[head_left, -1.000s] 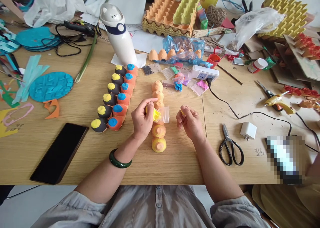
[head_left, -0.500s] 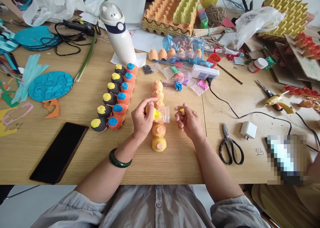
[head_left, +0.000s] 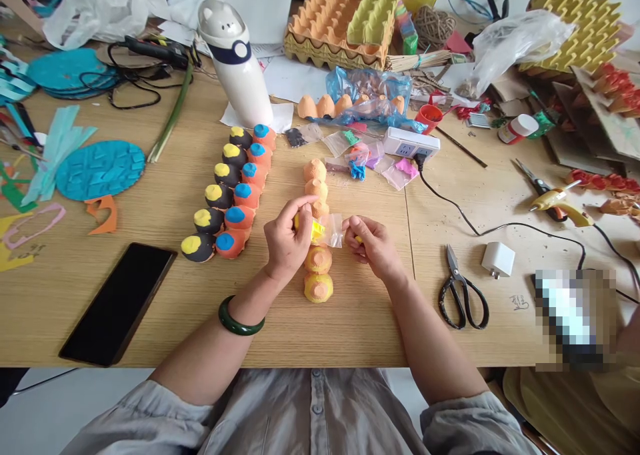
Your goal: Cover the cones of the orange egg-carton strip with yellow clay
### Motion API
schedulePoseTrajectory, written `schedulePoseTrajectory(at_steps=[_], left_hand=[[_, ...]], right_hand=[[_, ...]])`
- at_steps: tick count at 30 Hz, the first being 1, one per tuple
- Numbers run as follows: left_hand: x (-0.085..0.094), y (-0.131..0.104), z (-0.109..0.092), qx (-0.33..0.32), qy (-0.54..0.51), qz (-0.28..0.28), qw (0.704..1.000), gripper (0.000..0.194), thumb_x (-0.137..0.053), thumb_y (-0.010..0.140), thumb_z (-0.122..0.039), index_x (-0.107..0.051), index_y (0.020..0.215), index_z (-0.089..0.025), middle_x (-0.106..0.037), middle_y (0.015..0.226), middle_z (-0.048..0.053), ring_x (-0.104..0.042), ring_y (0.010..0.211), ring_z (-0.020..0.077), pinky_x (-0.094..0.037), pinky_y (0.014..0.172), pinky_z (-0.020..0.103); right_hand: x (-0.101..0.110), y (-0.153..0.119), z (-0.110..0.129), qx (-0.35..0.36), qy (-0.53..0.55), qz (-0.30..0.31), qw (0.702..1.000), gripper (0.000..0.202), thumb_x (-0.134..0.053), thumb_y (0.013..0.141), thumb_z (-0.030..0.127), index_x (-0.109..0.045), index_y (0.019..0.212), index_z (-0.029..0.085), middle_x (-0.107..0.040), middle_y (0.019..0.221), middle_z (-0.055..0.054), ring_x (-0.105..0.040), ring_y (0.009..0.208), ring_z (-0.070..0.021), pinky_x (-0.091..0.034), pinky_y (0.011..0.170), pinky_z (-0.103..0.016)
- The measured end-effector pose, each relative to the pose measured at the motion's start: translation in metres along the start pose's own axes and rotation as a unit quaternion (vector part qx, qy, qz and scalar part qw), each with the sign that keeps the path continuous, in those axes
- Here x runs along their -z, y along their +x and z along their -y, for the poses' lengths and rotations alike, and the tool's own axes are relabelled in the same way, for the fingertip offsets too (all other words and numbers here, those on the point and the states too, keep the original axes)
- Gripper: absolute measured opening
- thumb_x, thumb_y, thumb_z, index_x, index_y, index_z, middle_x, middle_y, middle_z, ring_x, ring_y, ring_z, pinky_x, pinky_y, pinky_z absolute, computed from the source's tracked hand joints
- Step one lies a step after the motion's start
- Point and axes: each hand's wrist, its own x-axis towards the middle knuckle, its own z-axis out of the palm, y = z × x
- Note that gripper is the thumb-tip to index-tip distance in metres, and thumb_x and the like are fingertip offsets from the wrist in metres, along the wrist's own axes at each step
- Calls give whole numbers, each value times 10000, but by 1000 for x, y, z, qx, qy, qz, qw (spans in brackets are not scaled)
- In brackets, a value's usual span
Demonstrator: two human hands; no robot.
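My left hand is closed on a small clear bag of yellow clay, held above a row of orange egg-carton cups. The two cups nearest me carry yellow clay around their sides, with orange tops bare. Right of the row, my right hand pinches a bit of yellow clay, its fingertips close to the bag's clear end. To the left stand a row of black cups with yellow tops and a row of orange cups with blue tops.
Black-handled scissors and a white charger lie on the right. A dark phone is at left, a white bottle behind the cups. A power strip, clay bags and egg trays occupy the back.
My right hand has moved slightly left and down toward the bag, its fingers curling in more. The bag's clear end has shifted a little right in my left hand.
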Motion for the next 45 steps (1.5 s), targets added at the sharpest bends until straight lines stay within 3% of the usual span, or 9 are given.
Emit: schedulePoseTrajectory(at_steps=[4,11,16,21,28,33,38,43,45], left_hand=[[1,-1,0,-43,34,1,999,275,-526,1027,-249,-786,1061,-164,-820,848,32,-604,531,78,-430,539,204],[0,-2,2,-53,38,18,998,281,-512,1054,-262,-766,1127,-165,-839,1008,67,-711,687,109,-491,625,204],[0,-1,3,-34,22,18,999,285,-517,1054,-271,-771,1125,-164,-833,946,50,-620,559,79,-457,560,199],[1,-1,-1,-45,-24,52,997,266,-533,1040,-246,-778,1107,-167,-826,904,27,-633,580,75,-465,566,180],[1,-2,-4,-35,-54,78,995,260,-543,1035,-250,-781,1106,-173,-817,861,6,-602,550,65,-443,530,174],[1,-1,-1,-13,-45,53,997,275,-536,1033,-281,-782,1090,-170,-814,870,22,-629,606,86,-473,579,192],[1,0,-1,-9,-42,55,998,280,-536,1027,-290,-784,1086,-175,-811,882,26,-627,625,91,-471,590,201],[1,0,2,23,-42,36,998,295,-533,1029,-322,-787,1084,-180,-809,892,37,-605,605,94,-458,561,213],[0,1,2,32,-43,34,998,304,-528,1028,-335,-784,1086,-181,-808,892,40,-609,605,97,-455,551,215]], right_hand=[[-4,-3,-2,-9,-62,50,997,539,-790,774,689,-585,722,192,-436,576,72,-309,469,-54,-223,403,-217],[1,3,-5,64,-103,-57,991,472,-803,777,607,-619,676,184,-396,519,74,-299,461,-57,-178,422,-239],[3,4,-4,16,-41,-16,999,528,-825,736,647,-557,650,200,-408,528,79,-272,447,-48,-171,404,-228],[0,2,-5,-5,-3,-14,1000,515,-839,723,632,-562,671,201,-412,534,82,-278,451,-51,-179,408,-220],[3,2,-8,55,-46,-31,997,513,-825,746,644,-593,670,193,-455,553,60,-334,484,-65,-226,442,-224],[3,2,-7,33,-65,24,997,571,-773,795,683,-511,623,206,-386,532,76,-277,467,-58,-195,432,-236],[3,0,-3,104,-116,56,986,549,-753,841,663,-577,631,187,-434,543,56,-323,492,-65,-205,446,-246],[3,-1,-2,40,-107,77,990,578,-720,854,687,-513,614,204,-399,536,69,-277,464,-59,-188,445,-256],[1,-2,-1,49,-118,93,987,563,-730,849,678,-527,628,203,-399,543,70,-283,479,-61,-194,453,-254]])
